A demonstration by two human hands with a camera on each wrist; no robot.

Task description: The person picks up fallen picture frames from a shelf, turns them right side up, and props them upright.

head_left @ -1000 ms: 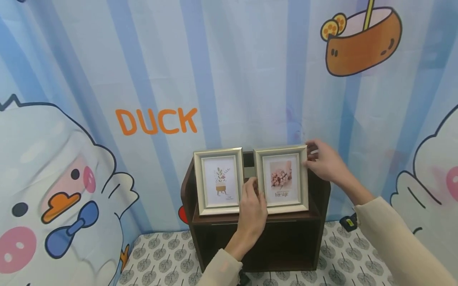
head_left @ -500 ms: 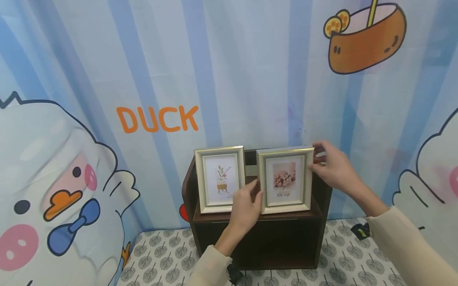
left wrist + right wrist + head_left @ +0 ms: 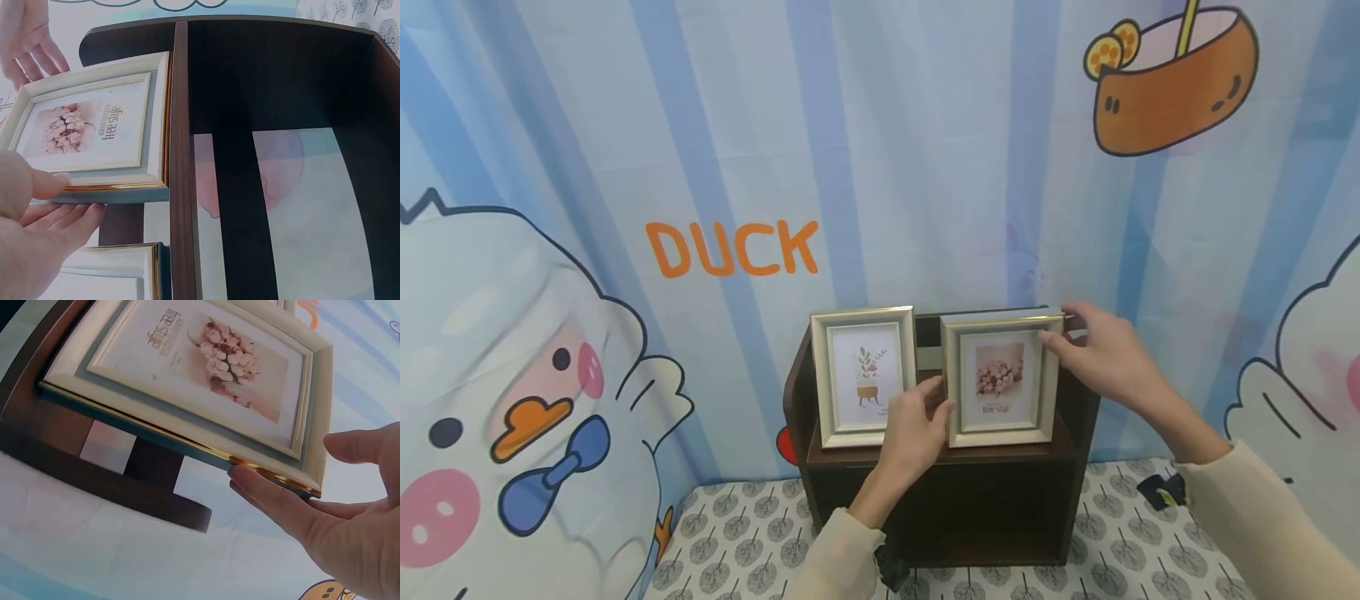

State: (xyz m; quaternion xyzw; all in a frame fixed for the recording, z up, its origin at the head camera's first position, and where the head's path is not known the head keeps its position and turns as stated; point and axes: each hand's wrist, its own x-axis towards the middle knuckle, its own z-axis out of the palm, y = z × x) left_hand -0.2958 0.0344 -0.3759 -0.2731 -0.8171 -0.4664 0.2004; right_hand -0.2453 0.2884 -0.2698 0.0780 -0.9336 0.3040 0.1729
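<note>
A cream-and-gold picture frame [image 3: 1000, 379] with a pink bouquet print stands on the top shelf of a dark brown wooden rack [image 3: 943, 454]. My left hand [image 3: 912, 433] is at its left side; in the left wrist view that thumb lies at the front edge and the fingers reach along the side. With my right hand [image 3: 1105, 354] I pinch its upper right corner, thumb in front and fingers at the side and back. To the left stands a second cream picture frame [image 3: 863, 375] showing a potted plant, its lower right corner partly behind my left hand.
Below the shelf is a dark lower compartment [image 3: 955, 508]. The rack stands on a cloth [image 3: 745, 533] with a tree pattern. Close behind hangs a blue-striped curtain [image 3: 925, 167] printed with cartoon figures.
The bouquet frame has shifted slightly right, and more of its top edge shows. My right thumb has come further over its front. My left hand has moved slightly left and down.
</note>
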